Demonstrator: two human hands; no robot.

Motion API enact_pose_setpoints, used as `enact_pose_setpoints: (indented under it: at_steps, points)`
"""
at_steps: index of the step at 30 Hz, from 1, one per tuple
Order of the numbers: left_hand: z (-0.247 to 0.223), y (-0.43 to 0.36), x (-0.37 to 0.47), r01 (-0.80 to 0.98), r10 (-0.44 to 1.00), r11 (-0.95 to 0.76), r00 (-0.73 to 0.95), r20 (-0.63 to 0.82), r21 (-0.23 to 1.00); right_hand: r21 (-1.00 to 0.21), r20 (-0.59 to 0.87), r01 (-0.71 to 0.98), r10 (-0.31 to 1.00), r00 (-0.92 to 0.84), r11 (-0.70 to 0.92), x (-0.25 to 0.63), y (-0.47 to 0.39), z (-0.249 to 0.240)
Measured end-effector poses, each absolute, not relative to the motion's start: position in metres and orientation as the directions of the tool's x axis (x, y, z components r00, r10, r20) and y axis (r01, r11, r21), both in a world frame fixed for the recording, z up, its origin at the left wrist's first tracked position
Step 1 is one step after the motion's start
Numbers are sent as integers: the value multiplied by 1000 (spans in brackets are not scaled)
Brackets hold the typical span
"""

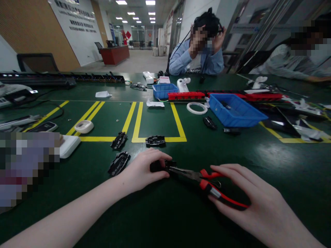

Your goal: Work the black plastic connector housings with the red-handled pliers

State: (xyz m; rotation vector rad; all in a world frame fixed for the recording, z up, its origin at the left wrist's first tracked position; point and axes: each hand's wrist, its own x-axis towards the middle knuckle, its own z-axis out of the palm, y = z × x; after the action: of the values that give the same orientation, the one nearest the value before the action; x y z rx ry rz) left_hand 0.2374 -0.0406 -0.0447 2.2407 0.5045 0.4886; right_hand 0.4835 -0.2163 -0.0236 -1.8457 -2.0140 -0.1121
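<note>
My left hand (147, 168) is closed around a small black plastic part (157, 166) just above the green tabletop. In my right hand (248, 193) are needle-nose pliers (207, 181) with red and black handles. Their jaws point left and meet the right end of the black part; whether they grip it, I cannot tell. Beyond and left of my left hand lie similar black plastic pieces: one piece (119, 163) beside the wrist, another piece (119, 140) farther off, and a third piece (155, 141) on the yellow tape.
A large blue bin (236, 117) stands at the right, with a smaller blue bin (165, 91) behind. Between them are a red strip (186, 96) and a white tape roll (197, 108). A white box (69, 146) lies left. A person (196, 58) sits across the table.
</note>
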Motion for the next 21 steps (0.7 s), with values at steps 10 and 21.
enact_pose_setpoints:
  at_steps: [10, 21]
  points:
    - [-45, -41, 237, 150, 482, -599, 852, 204, 786, -263, 309, 958, 950, -31, 117, 479, -218, -24]
    - [-44, -42, 238, 146, 468, -590, 863, 189, 794, -320, 286, 940, 958, -22, 116, 474, -217, -24]
